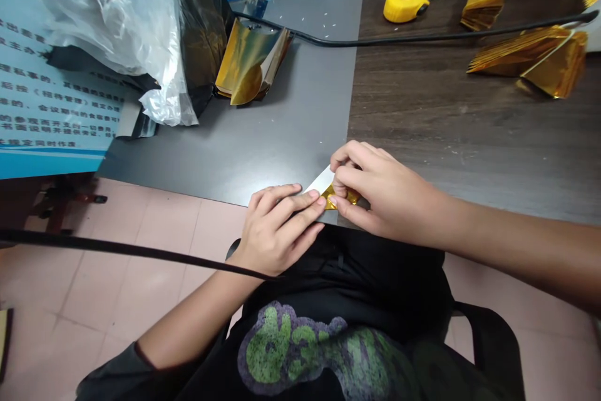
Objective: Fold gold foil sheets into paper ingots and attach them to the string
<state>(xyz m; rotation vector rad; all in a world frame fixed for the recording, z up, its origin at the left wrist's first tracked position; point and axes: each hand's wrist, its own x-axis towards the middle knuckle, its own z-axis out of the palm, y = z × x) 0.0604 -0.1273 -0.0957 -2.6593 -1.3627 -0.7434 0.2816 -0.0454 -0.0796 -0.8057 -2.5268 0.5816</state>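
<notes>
At the surface's [291, 138] near edge, the nearly flat left hand [279, 226] presses paper [321, 181]; the right hand [380, 188] pinches it. Room lies ahead, then a cord [323, 43].

The desk [408, 101], chair armrest [498, 338] and printed board [56, 72] suggest some office.

Right hand [382, 194] curled — left [282, 223] flatter.

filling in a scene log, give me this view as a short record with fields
left hand: laid on the paper
right hand: fingers bent, at the same paper
paper: gold and white, near table edge
table: grey and dark wood-look
tape measure: yellow, far side
cable: black, crossing beyond hands
</notes>
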